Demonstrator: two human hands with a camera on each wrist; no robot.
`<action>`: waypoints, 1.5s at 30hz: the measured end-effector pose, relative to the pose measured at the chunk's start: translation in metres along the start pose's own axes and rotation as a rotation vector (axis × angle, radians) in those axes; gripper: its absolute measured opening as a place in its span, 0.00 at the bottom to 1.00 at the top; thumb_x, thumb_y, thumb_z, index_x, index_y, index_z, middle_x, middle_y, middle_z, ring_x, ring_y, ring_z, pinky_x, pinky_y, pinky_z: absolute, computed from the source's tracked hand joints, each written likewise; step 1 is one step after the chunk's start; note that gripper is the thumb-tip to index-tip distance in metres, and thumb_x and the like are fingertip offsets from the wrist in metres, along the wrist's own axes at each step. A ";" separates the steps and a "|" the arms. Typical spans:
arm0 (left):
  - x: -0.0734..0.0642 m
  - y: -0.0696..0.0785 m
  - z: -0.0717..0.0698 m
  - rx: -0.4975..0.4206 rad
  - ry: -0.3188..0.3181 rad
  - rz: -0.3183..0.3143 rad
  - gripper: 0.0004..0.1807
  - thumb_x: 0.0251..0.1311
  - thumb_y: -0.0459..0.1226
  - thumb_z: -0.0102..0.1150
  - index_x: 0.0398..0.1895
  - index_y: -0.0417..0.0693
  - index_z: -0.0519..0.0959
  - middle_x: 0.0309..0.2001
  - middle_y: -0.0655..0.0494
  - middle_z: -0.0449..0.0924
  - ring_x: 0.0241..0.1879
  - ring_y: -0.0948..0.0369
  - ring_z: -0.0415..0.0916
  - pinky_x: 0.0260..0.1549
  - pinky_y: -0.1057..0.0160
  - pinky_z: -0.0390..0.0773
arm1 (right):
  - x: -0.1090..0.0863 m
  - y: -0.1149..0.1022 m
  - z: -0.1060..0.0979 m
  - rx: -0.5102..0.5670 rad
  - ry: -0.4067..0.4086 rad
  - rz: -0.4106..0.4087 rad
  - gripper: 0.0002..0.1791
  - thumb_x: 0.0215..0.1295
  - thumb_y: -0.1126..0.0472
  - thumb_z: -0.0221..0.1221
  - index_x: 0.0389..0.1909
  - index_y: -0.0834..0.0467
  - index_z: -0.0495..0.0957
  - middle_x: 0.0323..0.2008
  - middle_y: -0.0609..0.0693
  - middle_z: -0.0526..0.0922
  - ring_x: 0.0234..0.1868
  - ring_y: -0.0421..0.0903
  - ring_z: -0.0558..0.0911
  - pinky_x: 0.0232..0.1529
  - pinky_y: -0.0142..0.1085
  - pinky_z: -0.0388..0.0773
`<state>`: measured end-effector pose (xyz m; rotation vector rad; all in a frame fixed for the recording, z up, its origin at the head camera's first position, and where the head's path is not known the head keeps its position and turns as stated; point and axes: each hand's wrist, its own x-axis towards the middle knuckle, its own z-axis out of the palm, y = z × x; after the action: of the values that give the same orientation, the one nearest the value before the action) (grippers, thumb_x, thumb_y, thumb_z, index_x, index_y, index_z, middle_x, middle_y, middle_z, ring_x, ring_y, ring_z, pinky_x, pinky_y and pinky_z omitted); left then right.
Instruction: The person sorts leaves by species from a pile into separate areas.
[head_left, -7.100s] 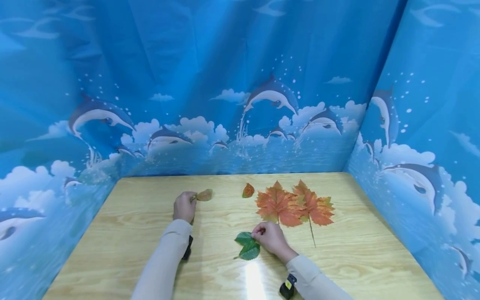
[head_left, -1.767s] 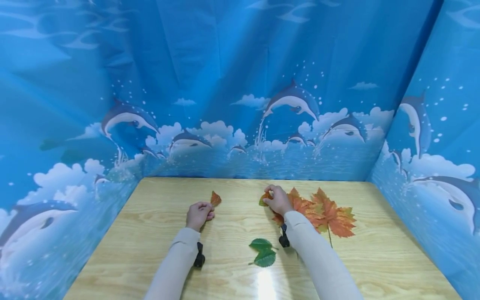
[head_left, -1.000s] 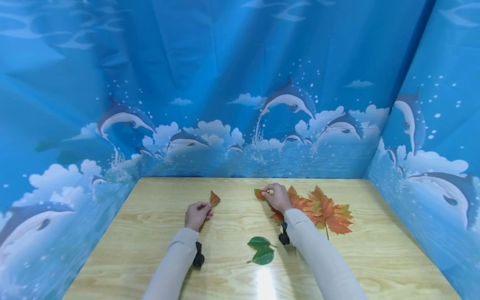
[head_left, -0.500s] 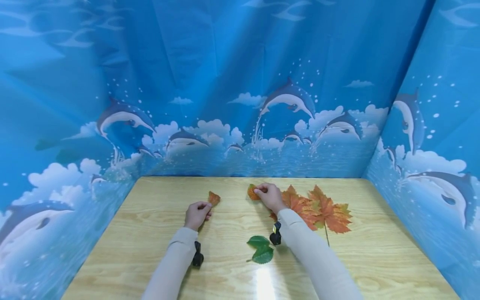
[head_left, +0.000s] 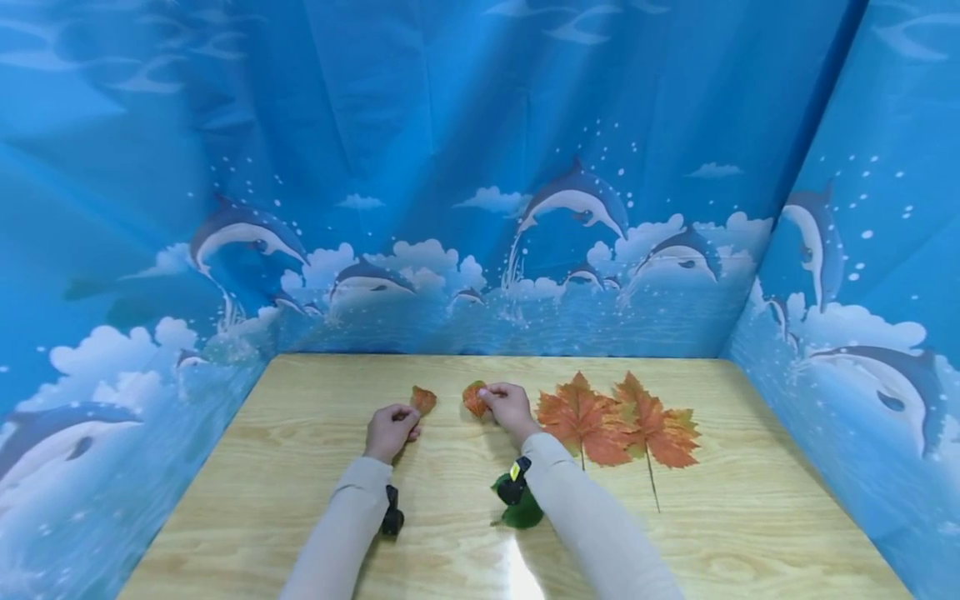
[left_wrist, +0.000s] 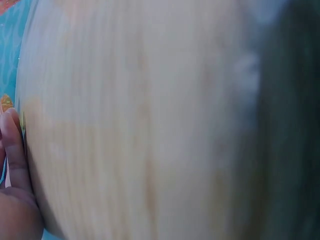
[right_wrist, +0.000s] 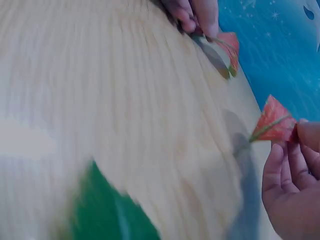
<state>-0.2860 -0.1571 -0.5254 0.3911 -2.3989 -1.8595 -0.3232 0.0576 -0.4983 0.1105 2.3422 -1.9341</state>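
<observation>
My left hand (head_left: 392,432) pinches a small orange leaf (head_left: 423,400) by its stem, low over the left-centre of the wooden table. A second small orange leaf (head_left: 473,400), with a green edge, is between the thumb and fingertips of my right hand (head_left: 510,406). The two leaves are a short gap apart in the head view. From the right wrist, the right hand's leaf (right_wrist: 274,120) stands tilted above the tabletop and casts a shadow, while the left hand's leaf (right_wrist: 229,45) shows farther off. At the left wrist view's edge, the left fingers (left_wrist: 14,150) appear beside a bit of orange leaf (left_wrist: 6,102).
Two large orange maple leaves (head_left: 581,417) with thin stems lie overlapping to the right. Green leaves (head_left: 522,512) lie nearer, partly covered by the right wrist's camera (head_left: 512,490). A blue dolphin-print curtain (head_left: 420,317) stands along the table's back edge (head_left: 337,357).
The small orange leaf that lay on the table is off its spot. My right hand left the green leaves, then carried a small leaf leftward toward my left hand, which stays nearly still lately.
</observation>
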 end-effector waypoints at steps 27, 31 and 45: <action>-0.001 0.001 0.005 0.043 0.001 0.048 0.08 0.61 0.32 0.60 0.39 0.34 0.82 0.29 0.48 0.80 0.22 0.65 0.77 0.24 0.68 0.78 | -0.014 0.006 0.046 0.413 0.033 0.167 0.15 0.64 0.74 0.56 0.52 0.72 0.75 0.50 0.67 0.79 0.38 0.45 0.85 0.41 0.31 0.81; 0.000 -0.001 0.005 0.041 -0.008 0.045 0.08 0.61 0.32 0.61 0.39 0.34 0.82 0.28 0.49 0.80 0.22 0.66 0.77 0.25 0.68 0.78 | -0.013 0.009 0.047 0.423 0.050 0.142 0.15 0.63 0.73 0.58 0.50 0.73 0.76 0.44 0.67 0.82 0.36 0.46 0.85 0.40 0.32 0.81; 0.000 -0.001 0.004 0.075 0.001 0.051 0.09 0.61 0.33 0.61 0.40 0.35 0.82 0.28 0.49 0.81 0.22 0.65 0.76 0.25 0.67 0.77 | -0.018 0.014 0.052 -0.005 -0.016 -0.083 0.11 0.56 0.64 0.68 0.39 0.65 0.83 0.30 0.52 0.85 0.30 0.39 0.80 0.33 0.30 0.77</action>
<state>-0.2862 -0.1537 -0.5274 0.3334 -2.4592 -1.7530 -0.3020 0.0098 -0.5197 -0.0026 2.3780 -1.9578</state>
